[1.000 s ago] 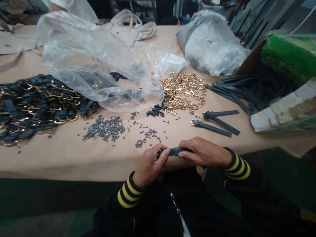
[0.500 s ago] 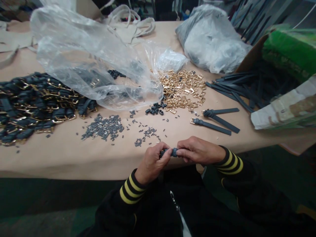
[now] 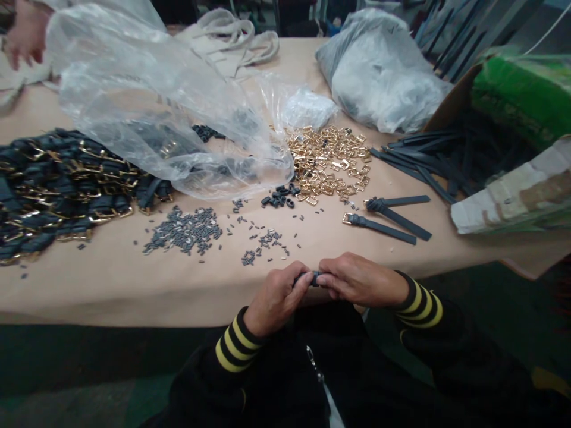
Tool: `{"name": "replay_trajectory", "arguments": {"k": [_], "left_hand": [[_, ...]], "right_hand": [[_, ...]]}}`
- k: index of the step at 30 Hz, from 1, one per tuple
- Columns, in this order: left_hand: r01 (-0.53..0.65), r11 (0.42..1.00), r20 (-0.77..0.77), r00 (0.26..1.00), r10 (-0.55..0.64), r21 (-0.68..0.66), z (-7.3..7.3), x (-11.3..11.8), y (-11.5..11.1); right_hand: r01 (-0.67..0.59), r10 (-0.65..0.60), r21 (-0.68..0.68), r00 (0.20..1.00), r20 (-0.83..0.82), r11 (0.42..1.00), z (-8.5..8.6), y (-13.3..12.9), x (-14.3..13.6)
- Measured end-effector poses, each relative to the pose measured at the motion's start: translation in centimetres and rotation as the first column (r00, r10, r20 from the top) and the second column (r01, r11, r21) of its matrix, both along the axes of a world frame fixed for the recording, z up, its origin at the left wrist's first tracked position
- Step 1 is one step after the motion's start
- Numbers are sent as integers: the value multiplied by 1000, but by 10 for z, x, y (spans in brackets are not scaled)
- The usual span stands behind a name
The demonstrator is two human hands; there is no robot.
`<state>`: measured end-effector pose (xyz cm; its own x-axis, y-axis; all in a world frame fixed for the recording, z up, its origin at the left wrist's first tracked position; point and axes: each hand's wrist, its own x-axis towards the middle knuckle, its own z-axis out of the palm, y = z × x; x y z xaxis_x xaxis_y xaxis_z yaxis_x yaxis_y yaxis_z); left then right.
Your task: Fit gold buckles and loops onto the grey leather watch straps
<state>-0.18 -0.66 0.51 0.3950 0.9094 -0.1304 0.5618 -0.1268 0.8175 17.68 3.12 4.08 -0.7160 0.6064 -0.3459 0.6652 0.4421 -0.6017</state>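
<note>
Pinching dark strap (image 3: pixel 316 278) with left hand (image 3: pixel 279 297) and right hand (image 3: pixel 362 279), gripping it between thumbs and fingers | holding it at near edge of table (image 3: pixel 156 291) | facing small grey pieces (image 3: pixel 185 230), gold buckles (image 3: pixel 332 163) and buckled straps (image 3: pixel 381 229)

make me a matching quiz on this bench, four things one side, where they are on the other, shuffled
1. dark strap piece
2. loose gold buckles
3. stuffed plastic bag
4. heap of buckled straps

A. toward the table's far side
B. on the left
C. between left hand and right hand
D. by the clear bag's right end

Pairs: 1-C, 2-D, 3-A, 4-B
</note>
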Motion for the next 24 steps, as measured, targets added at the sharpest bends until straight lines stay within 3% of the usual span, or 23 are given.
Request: {"name": "replay_trajectory", "arguments": {"k": [5,8,12,16,18,20,22,24], "left_hand": [[40,999,-78,996,-39,16,-1,1,5],[51,997,40,998,-49,-59,-2,-1,6],[107,982,222,972,-71,-156,-3,1,8],[85,991,210,976,-62,-100,-8,13,20],[9,1000,136,991,-8,-4,-15,21,30],[-89,981,58,995,80,175,-24,28,40],[-143,910,2,988,154,388,-35,32,49],[-121,824,-38,985,170,554,-45,34,53]], "right_hand": [[10,-9,26,999,-44,1000,-7,1,0],[2,6,59,991,-136,998,-12,3,0],[-65,58,-25,970,-238,998,-19,8,3],[-9,4,-18,966,-259,1000,-25,19,16],[53,-43,41,977,-207,998,-27,28,28],[106,-92,123,989,-114,987,-27,38,43],[184,-181,224,983,-35,957,-26,48,59],[298,-304,348,952,-39,889,-24,59,72]]}}
